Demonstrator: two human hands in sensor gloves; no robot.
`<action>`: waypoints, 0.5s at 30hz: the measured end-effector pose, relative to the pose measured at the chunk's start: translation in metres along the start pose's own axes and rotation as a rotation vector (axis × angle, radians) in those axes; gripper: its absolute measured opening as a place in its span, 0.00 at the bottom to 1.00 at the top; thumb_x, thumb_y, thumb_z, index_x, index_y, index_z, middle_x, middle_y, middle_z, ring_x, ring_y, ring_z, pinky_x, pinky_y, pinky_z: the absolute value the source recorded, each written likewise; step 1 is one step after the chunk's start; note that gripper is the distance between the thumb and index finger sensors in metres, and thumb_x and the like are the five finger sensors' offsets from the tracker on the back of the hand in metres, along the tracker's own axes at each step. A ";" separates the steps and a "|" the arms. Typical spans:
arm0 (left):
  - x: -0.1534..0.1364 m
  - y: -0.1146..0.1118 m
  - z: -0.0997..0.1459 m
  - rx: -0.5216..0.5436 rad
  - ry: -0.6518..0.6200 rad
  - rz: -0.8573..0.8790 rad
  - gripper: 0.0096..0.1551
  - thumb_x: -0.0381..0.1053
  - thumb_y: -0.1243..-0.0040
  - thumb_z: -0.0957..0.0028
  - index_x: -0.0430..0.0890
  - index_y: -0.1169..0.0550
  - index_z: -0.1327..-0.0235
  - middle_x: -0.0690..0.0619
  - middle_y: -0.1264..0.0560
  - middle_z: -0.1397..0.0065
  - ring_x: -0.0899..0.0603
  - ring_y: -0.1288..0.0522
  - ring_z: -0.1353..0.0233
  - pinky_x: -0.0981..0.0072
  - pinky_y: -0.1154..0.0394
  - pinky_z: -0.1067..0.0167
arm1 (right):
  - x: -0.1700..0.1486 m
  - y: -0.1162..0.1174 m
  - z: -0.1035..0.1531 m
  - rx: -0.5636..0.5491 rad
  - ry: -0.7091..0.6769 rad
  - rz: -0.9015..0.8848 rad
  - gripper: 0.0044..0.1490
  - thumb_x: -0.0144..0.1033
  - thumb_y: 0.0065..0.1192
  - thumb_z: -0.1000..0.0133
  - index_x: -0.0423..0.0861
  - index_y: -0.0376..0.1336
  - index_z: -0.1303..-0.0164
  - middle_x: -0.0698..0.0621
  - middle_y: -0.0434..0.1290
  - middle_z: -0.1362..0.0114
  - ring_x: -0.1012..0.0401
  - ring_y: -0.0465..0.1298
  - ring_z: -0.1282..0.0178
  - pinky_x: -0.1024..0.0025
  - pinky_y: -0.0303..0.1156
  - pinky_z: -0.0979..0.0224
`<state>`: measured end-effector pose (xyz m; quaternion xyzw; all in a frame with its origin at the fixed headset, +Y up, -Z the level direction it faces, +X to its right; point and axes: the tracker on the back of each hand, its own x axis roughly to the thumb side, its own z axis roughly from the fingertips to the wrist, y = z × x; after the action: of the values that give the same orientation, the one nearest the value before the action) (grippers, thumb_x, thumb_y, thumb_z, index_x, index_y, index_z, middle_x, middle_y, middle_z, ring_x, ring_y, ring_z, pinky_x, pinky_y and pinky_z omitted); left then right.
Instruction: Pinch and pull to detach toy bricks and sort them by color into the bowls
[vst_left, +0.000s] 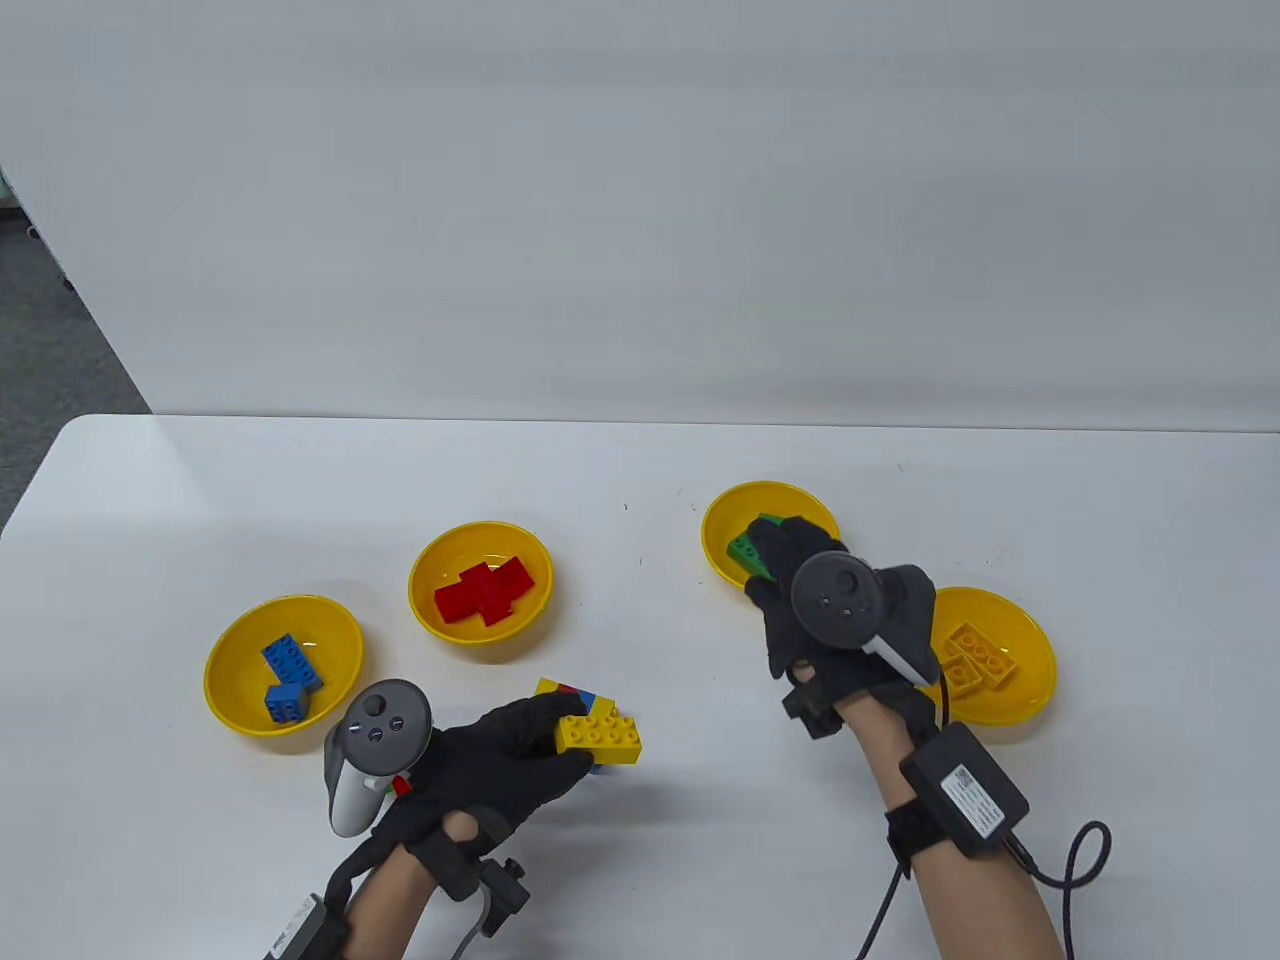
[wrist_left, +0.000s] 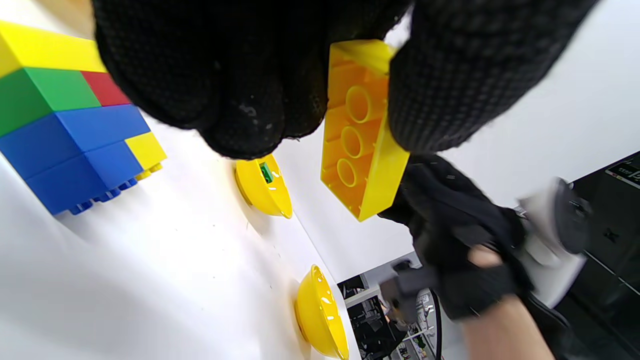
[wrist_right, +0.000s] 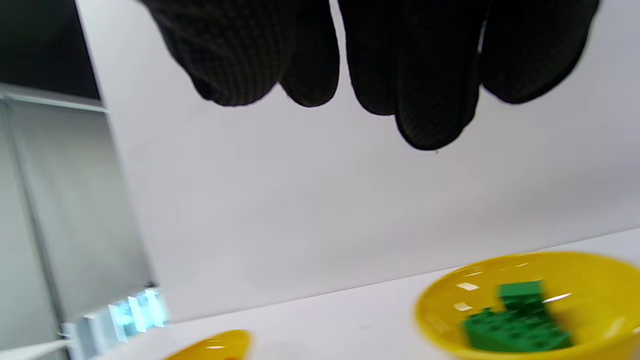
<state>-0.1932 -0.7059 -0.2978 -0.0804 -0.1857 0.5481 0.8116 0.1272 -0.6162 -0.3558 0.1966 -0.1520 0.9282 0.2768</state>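
On the white worktop (vst_left: 700, 850), the left hand (vst_left: 500, 765) pinches a loose yellow brick (vst_left: 600, 738) between thumb and fingers, lifted just beside the remaining brick stack (wrist_left: 75, 130), likely so it can go to the bowl of yellow bricks (vst_left: 1020, 690) at far right. The right hand (vst_left: 810, 600) hovers palm down over the bowl of green bricks (wrist_right: 520, 300), fingers hanging relaxed and holding nothing. Red and blue bricks lie in two other bowls.
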 end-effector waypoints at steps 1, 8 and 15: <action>0.001 -0.001 0.000 -0.002 -0.003 -0.001 0.40 0.57 0.21 0.53 0.42 0.23 0.31 0.36 0.20 0.35 0.32 0.16 0.42 0.38 0.19 0.45 | 0.009 0.002 0.012 0.017 -0.040 -0.099 0.37 0.38 0.66 0.54 0.41 0.68 0.33 0.33 0.71 0.31 0.39 0.80 0.43 0.34 0.73 0.42; 0.001 -0.005 0.001 -0.016 -0.012 0.019 0.40 0.57 0.21 0.53 0.42 0.23 0.31 0.36 0.20 0.35 0.32 0.16 0.42 0.37 0.20 0.45 | 0.029 0.058 0.057 0.281 -0.118 -0.512 0.39 0.40 0.69 0.54 0.46 0.66 0.30 0.31 0.67 0.26 0.36 0.77 0.39 0.31 0.70 0.40; -0.012 -0.011 -0.004 -0.091 0.040 0.128 0.40 0.57 0.21 0.53 0.41 0.23 0.31 0.35 0.20 0.35 0.31 0.16 0.42 0.37 0.20 0.45 | 0.020 0.089 0.069 0.273 -0.043 -0.657 0.36 0.32 0.70 0.55 0.44 0.67 0.33 0.35 0.74 0.33 0.40 0.82 0.46 0.35 0.74 0.44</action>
<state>-0.1858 -0.7207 -0.2997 -0.1397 -0.1886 0.5882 0.7739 0.0802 -0.7057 -0.3019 0.2896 0.0390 0.7970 0.5285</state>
